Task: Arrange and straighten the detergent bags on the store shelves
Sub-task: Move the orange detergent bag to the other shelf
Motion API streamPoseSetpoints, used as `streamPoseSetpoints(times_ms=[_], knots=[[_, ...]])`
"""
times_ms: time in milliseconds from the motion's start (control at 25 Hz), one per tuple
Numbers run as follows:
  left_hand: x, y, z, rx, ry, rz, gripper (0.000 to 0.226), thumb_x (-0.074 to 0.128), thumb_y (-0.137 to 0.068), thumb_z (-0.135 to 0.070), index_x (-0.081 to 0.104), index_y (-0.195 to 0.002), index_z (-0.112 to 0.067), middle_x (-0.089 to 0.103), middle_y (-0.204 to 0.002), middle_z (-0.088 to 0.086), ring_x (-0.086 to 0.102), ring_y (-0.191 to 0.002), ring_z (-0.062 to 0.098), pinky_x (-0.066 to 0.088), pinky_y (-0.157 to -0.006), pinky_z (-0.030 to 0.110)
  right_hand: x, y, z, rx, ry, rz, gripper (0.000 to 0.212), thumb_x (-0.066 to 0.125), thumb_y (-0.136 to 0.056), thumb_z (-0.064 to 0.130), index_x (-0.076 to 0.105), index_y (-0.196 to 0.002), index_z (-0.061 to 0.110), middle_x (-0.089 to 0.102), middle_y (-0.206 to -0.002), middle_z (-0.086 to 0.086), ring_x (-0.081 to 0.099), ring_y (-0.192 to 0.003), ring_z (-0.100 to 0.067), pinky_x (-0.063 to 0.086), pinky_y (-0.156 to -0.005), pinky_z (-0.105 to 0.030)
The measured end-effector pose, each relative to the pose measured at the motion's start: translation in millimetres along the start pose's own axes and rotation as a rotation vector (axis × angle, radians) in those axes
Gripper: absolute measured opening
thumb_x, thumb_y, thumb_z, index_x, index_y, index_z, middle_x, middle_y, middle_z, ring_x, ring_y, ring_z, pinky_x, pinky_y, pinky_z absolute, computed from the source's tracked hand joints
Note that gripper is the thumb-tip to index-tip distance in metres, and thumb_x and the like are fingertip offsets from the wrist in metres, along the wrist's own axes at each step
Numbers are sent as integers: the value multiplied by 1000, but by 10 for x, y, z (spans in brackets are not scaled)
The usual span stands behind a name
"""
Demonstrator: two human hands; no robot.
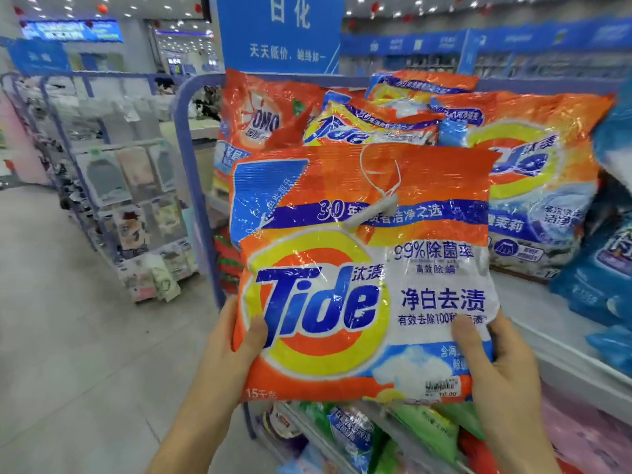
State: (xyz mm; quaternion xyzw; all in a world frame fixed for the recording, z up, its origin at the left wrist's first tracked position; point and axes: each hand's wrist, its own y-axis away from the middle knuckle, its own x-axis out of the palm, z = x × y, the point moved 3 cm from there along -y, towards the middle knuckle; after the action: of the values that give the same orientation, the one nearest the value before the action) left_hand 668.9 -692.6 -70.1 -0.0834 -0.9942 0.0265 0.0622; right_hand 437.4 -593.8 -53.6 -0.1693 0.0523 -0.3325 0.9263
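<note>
I hold a large orange Tide detergent bag [362,268] upright in front of the shelf, its label facing me. My left hand [232,340] grips its lower left edge, thumb on the front. My right hand [496,364] grips the lower right corner, thumb pressed on the white panel. A white plastic handle hangs on the bag's front near the top. Behind it on the top shelf, more Tide bags [533,186] lean at uneven angles, and an orange OMO bag [260,118] stands at the left end.
Blue detergent bags [605,268] lie on the white shelf [561,350] at the right. Green and other packs [427,432] fill the lower shelf. A blue shelf frame post [198,186] stands at the left. An aisle with another rack [130,206] runs along the far left.
</note>
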Motion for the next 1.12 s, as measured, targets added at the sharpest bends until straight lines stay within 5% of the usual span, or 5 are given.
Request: streamPoseSetpoints(times_ms=[360,680,800,920,1120], knots=[[779,-1249,-665,302,-68,565,88,67,-58,-71,40,-134,-34,52,-122,-25,52,-103,-17,42,-89,8,-141,-362,768,-268,373,-519,9,52,-83,52,61,-85,50,67,-80,27,63,-69,3,50,-55,-13],[1612,-1559,-826,343,-181,954,77,75,-62,-46,47,-129,-19,60,-123,-4,59,-110,11,46,-98,37,-552,-675,738,-122,541,-641,34,53,-93,15,40,-62,22,40,-57,7,46,-46,3,33,-46,-13],[1693,-1443,-700,408,-297,930,51,70,-74,-30,50,-120,-20,54,-118,-7,54,-105,9,40,-93,24,-626,-685,466,32,647,-537,37,63,-87,25,47,-63,1,42,-55,-7,45,-49,-12,33,-49,-24],[1814,-1221,-650,320,-133,850,29,58,-89,-28,49,-116,-29,55,-120,-7,51,-112,7,37,-97,28,-633,-712,327,90,507,-513,96,59,-66,74,48,-98,-17,56,-101,-38,54,-90,-50,46,-82,-54],[1996,-1103,-465,502,-233,376,46,46,-93,-36,37,-128,-7,47,-127,6,44,-120,23,37,-101,38,-502,-728,433,66,306,-697,32,44,-96,37,48,-83,7,48,-76,-4,47,-70,-17,38,-61,-28]])
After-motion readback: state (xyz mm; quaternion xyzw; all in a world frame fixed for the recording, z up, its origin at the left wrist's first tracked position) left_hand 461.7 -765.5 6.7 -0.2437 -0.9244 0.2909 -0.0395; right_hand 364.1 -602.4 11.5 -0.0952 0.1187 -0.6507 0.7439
